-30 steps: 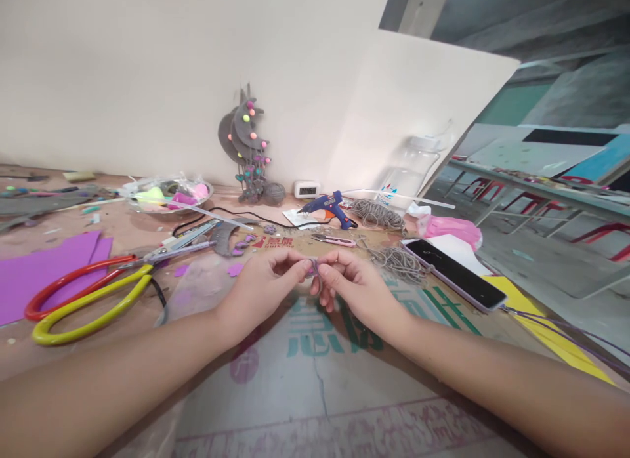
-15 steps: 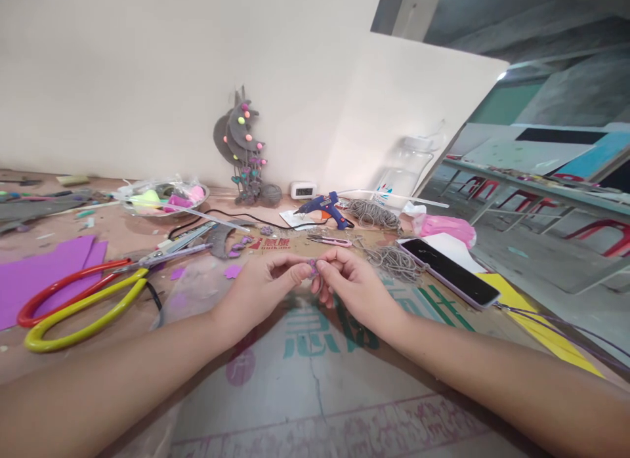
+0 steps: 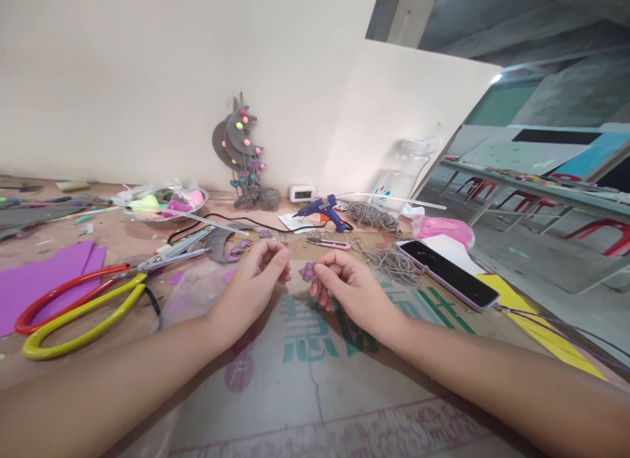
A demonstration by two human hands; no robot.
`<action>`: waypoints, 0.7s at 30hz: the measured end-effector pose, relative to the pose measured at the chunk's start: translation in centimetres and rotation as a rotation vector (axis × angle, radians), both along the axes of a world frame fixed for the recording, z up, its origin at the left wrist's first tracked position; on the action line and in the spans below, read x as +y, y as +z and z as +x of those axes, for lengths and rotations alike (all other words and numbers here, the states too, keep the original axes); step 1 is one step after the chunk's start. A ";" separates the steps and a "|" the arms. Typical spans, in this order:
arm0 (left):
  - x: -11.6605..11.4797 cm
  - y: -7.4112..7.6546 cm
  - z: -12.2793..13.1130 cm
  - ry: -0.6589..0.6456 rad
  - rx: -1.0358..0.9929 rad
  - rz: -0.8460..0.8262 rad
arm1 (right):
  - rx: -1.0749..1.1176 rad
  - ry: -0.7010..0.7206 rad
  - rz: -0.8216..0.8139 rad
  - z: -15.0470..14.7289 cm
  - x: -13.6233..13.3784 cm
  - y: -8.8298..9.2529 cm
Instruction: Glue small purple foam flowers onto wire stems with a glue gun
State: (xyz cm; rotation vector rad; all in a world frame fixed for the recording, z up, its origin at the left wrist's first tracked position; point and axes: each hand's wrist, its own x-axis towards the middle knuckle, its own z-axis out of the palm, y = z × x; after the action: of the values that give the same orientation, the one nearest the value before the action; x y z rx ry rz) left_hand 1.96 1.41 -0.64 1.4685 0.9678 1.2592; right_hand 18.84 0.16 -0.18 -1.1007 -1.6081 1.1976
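Note:
My right hand (image 3: 344, 289) pinches a small purple flower-shaped piece (image 3: 308, 271) between thumb and forefinger, just above the cardboard-covered table (image 3: 315, 379). My left hand (image 3: 256, 274) is a little to the left of the piece and no longer touches it. Its fingers are curled with thumb and fingertips together, and what they hold, if anything, is hidden. More small purple cut-outs (image 3: 241, 248) lie just beyond the left hand.
Big red and yellow scissors (image 3: 83, 300) and purple foam sheets (image 3: 39, 274) lie at the left. A blue glue gun (image 3: 322, 208), a pink cutter (image 3: 329, 243), grey cord (image 3: 391, 261), a phone (image 3: 450, 271) and a pink bag (image 3: 443, 228) lie ahead and right. A grey moon decoration (image 3: 241, 149) leans on the wall.
My left hand has let go of the purple piece and drawn a little left. The right hand still holds the piece. The view has tilted slightly.

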 end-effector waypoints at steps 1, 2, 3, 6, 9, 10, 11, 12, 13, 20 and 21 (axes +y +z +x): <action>0.1 -0.1 -0.1 0.028 -0.002 0.013 | -0.004 -0.004 -0.002 0.0 0.0 0.0; 0.3 -0.3 -0.2 0.053 -0.008 0.014 | -0.008 -0.007 -0.004 0.0 0.0 0.1; 0.4 -0.4 -0.3 0.069 -0.031 0.001 | -0.012 -0.009 -0.004 0.0 0.0 0.1; 0.8 -0.7 -0.4 0.062 -0.131 -0.099 | -0.004 -0.018 0.003 -0.1 -0.1 0.4; 1.0 -0.6 -0.3 0.013 -0.151 -0.184 | 0.019 -0.042 -0.002 -0.1 -0.2 0.6; 0.9 -0.6 -0.3 0.006 -0.132 -0.184 | 0.025 -0.048 -0.009 -0.1 -0.2 0.7; 0.9 -0.5 -0.3 0.004 -0.097 -0.170 | 0.029 -0.050 -0.016 -0.2 -0.2 0.7; 0.9 -0.4 -0.2 0.007 -0.053 -0.144 | 0.032 -0.049 -0.021 -0.2 -0.2 0.7; 0.8 -0.3 -0.2 0.006 -0.002 -0.116 | 0.032 -0.048 -0.024 -0.2 -0.2 0.7; 0.6 -0.1 -0.3 -0.015 0.151 -0.033 | 0.010 -0.033 -0.027 -0.1 0.3 0.3; 0.6 -0.2 -0.3 -0.023 0.159 -0.010 | 0.000 -0.028 -0.023 -0.1 0.3 0.2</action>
State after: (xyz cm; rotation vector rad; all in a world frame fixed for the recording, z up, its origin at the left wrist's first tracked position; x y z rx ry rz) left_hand 1.66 2.01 -0.81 1.5857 1.0572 1.1328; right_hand 18.78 0.45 0.07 -1.1338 -1.5777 1.2004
